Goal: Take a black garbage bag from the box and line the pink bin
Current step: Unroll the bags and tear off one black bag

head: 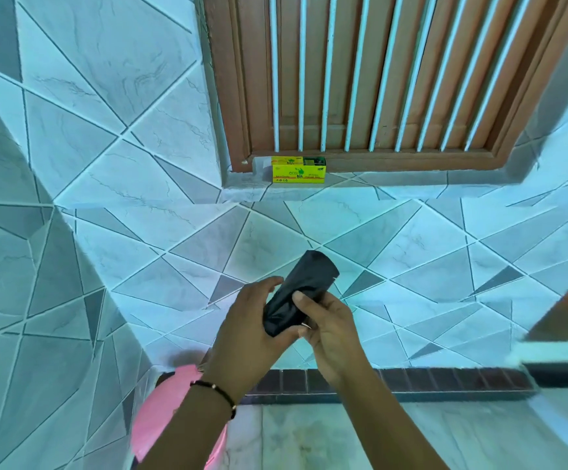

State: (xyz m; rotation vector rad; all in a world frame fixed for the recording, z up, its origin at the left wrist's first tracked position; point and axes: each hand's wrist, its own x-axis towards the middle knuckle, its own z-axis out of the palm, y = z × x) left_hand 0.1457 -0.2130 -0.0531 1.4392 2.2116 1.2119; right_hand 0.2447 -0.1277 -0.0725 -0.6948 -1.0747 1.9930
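Note:
A folded black garbage bag (301, 286) is held between both hands in front of the tiled wall. My left hand (252, 320) cups its lower end, fingers curled round it. My right hand (326, 327) pinches the bag with the thumb on its side. The yellow and green bag box (297, 171) lies open on the window ledge above. The pink bin (163, 412) stands low at the left, partly hidden by my left forearm.
A brown wooden window frame (377, 79) with white bars sits above the ledge. Tiled walls (89, 130) meet in a corner at the left. A dark brick strip (445, 381) edges the marble floor. A brown edge with a white border (560, 320) juts in at the right.

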